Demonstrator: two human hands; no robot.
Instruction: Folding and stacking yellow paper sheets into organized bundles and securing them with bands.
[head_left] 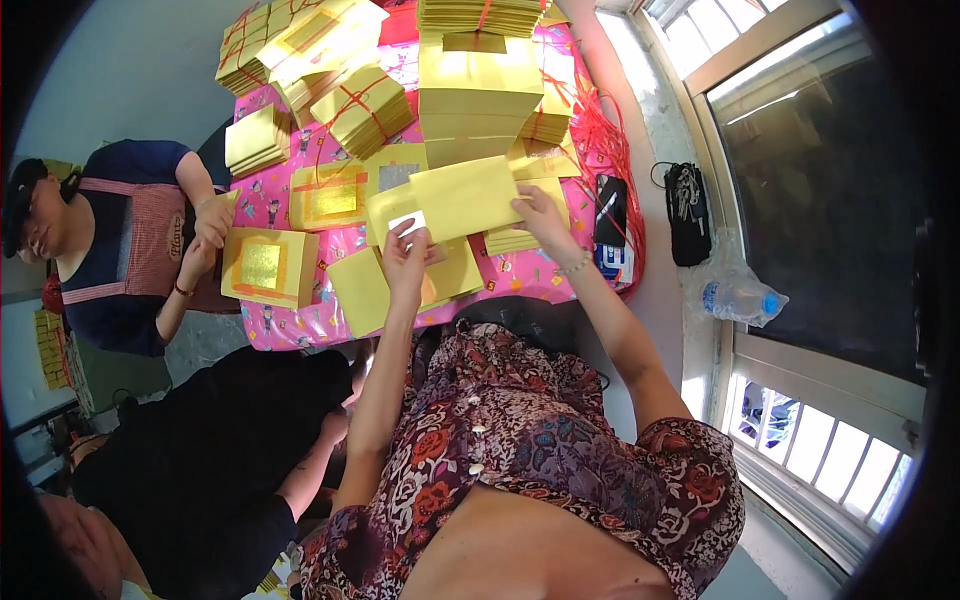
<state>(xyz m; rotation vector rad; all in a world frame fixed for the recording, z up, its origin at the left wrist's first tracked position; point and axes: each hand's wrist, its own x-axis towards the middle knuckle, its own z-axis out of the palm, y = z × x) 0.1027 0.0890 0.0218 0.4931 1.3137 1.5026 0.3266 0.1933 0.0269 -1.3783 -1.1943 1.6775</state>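
My right hand [543, 217] pinches the right edge of a yellow paper sheet [465, 192], which is spread wide above the table. Between the fingertips of my left hand [405, 260] is a small white paper piece [407, 219], close to the sheet's lower left part. Under my left hand lie more yellow sheets [355, 290], partly hidden by it. A stack of yellow paper [510, 240] sits below my right hand. Just behind the sheet rises a tall yellow paper pile [475, 95].
Red-tied yellow bundles [365, 108] crowd the pink patterned tablecloth [272, 325]. Red string [612, 135] hangs along the right edge near a black phone [610, 210]. Keys [685, 200] and a plastic bottle [740, 297] rest on the sill. Two people sit at left, one handling paper.
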